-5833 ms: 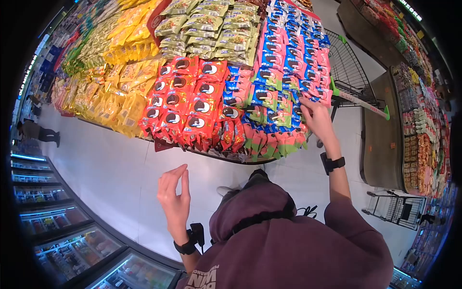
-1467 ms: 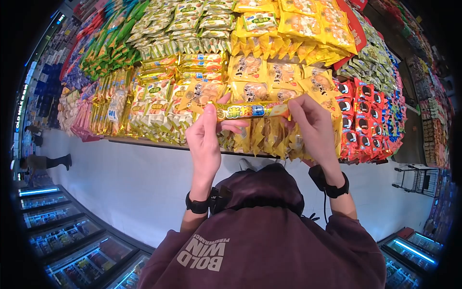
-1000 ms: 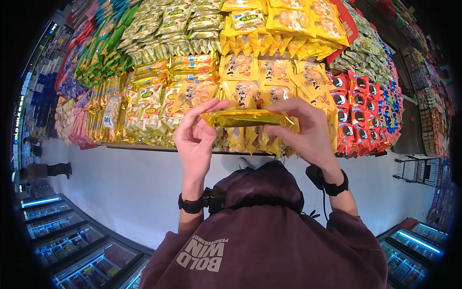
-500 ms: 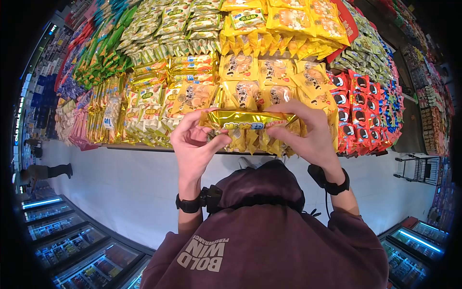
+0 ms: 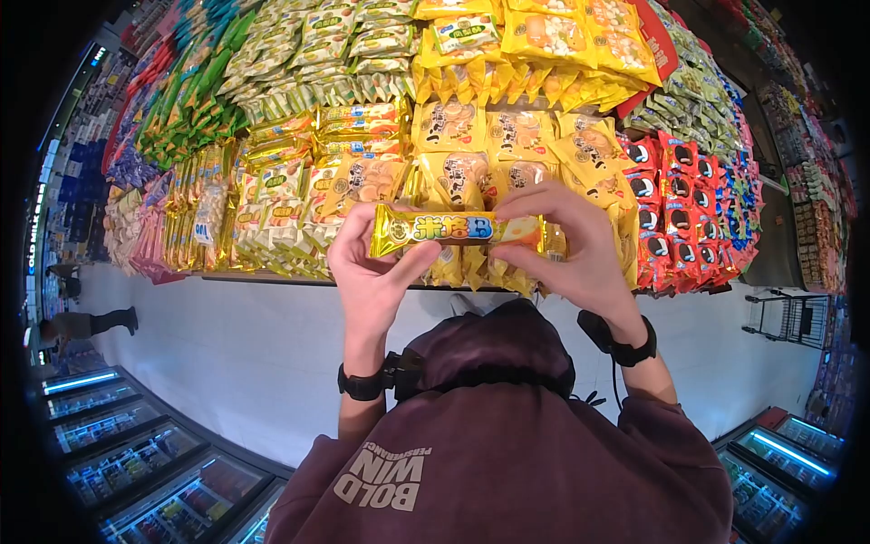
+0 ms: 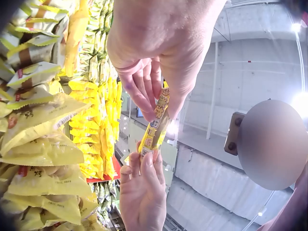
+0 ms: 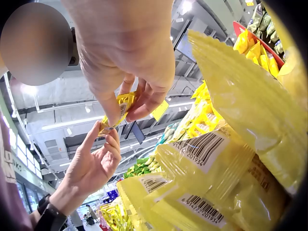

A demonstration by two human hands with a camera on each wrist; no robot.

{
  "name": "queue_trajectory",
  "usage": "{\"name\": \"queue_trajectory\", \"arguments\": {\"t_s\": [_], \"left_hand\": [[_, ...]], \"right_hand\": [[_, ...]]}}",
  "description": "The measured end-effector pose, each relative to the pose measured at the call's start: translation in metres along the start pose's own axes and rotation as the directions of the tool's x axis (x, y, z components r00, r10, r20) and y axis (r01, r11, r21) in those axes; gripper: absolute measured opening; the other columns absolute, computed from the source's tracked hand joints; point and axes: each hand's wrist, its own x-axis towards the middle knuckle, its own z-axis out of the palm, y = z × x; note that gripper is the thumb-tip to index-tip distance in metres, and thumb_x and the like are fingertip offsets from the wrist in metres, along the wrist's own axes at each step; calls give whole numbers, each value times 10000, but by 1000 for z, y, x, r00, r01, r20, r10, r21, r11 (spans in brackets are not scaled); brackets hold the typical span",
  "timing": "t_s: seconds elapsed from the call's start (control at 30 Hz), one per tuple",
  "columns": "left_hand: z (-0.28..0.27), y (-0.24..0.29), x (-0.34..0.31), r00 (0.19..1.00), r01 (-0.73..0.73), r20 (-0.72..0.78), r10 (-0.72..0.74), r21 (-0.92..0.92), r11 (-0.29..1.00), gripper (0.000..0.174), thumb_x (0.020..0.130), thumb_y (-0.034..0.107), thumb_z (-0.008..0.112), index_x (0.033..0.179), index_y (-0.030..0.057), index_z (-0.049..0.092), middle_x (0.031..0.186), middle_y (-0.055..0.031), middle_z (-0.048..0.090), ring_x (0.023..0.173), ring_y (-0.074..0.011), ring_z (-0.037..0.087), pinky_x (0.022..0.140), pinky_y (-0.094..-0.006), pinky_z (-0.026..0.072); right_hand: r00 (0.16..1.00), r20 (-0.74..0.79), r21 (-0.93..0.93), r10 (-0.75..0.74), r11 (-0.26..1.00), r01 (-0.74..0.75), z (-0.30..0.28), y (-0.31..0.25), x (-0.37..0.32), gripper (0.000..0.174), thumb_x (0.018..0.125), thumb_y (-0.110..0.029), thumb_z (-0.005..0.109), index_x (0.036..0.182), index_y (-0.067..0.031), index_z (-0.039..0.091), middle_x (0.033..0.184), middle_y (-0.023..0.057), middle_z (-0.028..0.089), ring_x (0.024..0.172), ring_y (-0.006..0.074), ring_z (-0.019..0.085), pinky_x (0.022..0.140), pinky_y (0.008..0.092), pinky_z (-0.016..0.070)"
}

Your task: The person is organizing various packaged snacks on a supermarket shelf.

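Both hands hold a snack bar (image 5: 453,228) level above the front of the display. Its shiny yellow wrapper carries blue and white lettering, and the printed face is turned up towards the head camera. My left hand (image 5: 367,276) pinches the left end, thumb along the lower edge and fingers behind it. The other end is gripped by my right hand (image 5: 580,249), with the thumb below and fingers over the top. In the left wrist view the snack bar (image 6: 158,120) spans the two hands. A barcode on the underside of the snack bar (image 7: 120,111) shows in the right wrist view.
Heaped bags fill the display: yellow snack bags (image 5: 453,127) behind the hands, red packets (image 5: 681,204) to the right, green packets (image 5: 326,41) farther back. A shopping cart (image 5: 787,319) stands at right. Glass-topped freezers (image 5: 172,471) line the near left; a person (image 5: 86,324) stands beyond.
Earlier, the right hand was at the blue and pink packets and the left was empty. Then the bar appeared between both hands, was rolled over, and now its lettered face is up again.
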Motion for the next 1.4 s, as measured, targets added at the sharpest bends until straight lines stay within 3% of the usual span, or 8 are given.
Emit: {"name": "queue_trajectory", "arguments": {"t_s": [0.17,0.27,0.37,0.47,0.57,0.67,1.07,1.4], "left_hand": [[-5,-3,2,999,-21,47,20,34,999,461,766,-134,798,1159,-26,583,1067,-116,700,998,-162,689,871,-279,570],[-3,-1,3,994,-50,94,49,7,999,500,755,-140,799,1193,-35,583,1079,-138,709,996,-170,695,895,-291,563],[-2,-1,2,995,-50,86,44,62,997,492,730,-130,816,1171,-37,618,1086,-141,719,993,-177,698,903,-301,551],[-7,-4,2,984,-147,131,123,199,969,455,698,-104,847,1109,-30,666,1062,-113,724,972,-163,692,889,-300,546],[-5,-3,-2,992,-107,88,90,208,972,429,671,-75,876,1056,-17,696,1041,-89,724,945,-148,682,877,-300,538],[-6,-3,-2,982,-185,107,159,311,932,443,664,-63,889,1061,-9,701,1010,-74,714,916,-131,675,845,-287,540],[2,6,-7,995,-95,67,80,275,957,405,664,-78,867,1023,-13,692,974,-71,705,874,-117,680,786,-266,550],[14,13,-8,984,-176,84,156,381,908,415,654,-39,898,1023,-9,711,953,-74,720,873,-127,686,789,-276,550]], "right_hand": [[997,2,-16,77,997,-77,-2,-2,-1,305,807,-94,835,1086,-40,724,1003,86,728,934,190,699,826,307,531],[974,86,-4,209,978,-209,-7,-12,-3,289,805,-24,809,1072,5,705,1028,103,726,948,181,675,855,316,507],[978,99,-5,185,983,-186,-7,-9,-4,219,861,-67,762,1055,16,702,996,102,727,903,163,668,823,302,499],[977,69,0,203,979,-203,-6,-6,-5,254,853,-172,816,1028,-16,718,924,109,727,859,196,711,770,319,527],[973,53,-10,224,975,-224,-6,-8,-6,237,873,-187,799,1012,-15,712,916,109,727,849,192,713,764,318,526],[971,47,-6,234,972,-234,-4,-9,-7,238,888,-196,783,1027,-21,703,934,90,724,866,176,702,780,313,516],[926,56,146,374,914,-378,0,-16,-7,200,943,-164,712,1055,-2,676,948,62,705,874,126,661,784,290,493],[902,96,264,422,863,-431,-2,-16,-10,203,1028,-198,617,1066,-1,645,918,29,665,786,67,627,686,243,493]]}}
